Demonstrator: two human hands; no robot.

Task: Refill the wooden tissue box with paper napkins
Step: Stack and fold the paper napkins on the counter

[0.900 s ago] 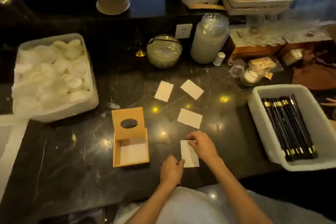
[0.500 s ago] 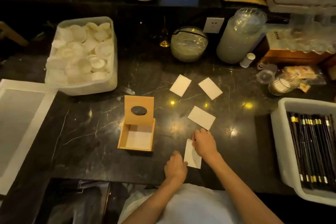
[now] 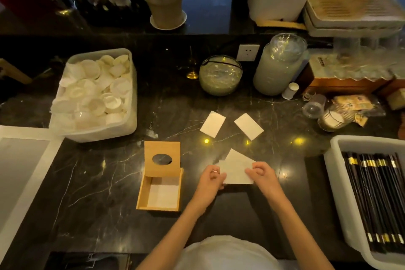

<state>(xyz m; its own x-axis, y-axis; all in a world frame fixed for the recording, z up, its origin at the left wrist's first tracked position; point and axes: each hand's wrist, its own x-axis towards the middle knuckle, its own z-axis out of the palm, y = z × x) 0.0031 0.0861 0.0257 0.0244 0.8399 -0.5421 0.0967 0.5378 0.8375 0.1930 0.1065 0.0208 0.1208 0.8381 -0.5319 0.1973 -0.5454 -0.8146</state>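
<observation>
The wooden tissue box (image 3: 141, 189) lies on the dark marble counter, its lid (image 3: 162, 158) with an oval hole tilted up at the far side; white paper shows on its floor. Just right of the box, my left hand (image 3: 211, 178) and my right hand (image 3: 262, 173) pinch the two ends of a white paper napkin (image 3: 236, 172) held flat above the counter. Another napkin (image 3: 235, 155) peeks out from behind it. Two more napkins (image 3: 212, 123) (image 3: 248, 126) lie farther back.
A white tub of small white dishes (image 3: 94, 96) stands at the back left, and a white tray (image 3: 19, 173) lies at the left edge. At the right a white bin (image 3: 335, 173) holds black chopsticks. Glass jars (image 3: 278, 66) and a bowl (image 3: 220, 75) line the back.
Both hands have lifted the near napkin off the counter and turned it crosswise, one hand at each end. The camera view has shifted.
</observation>
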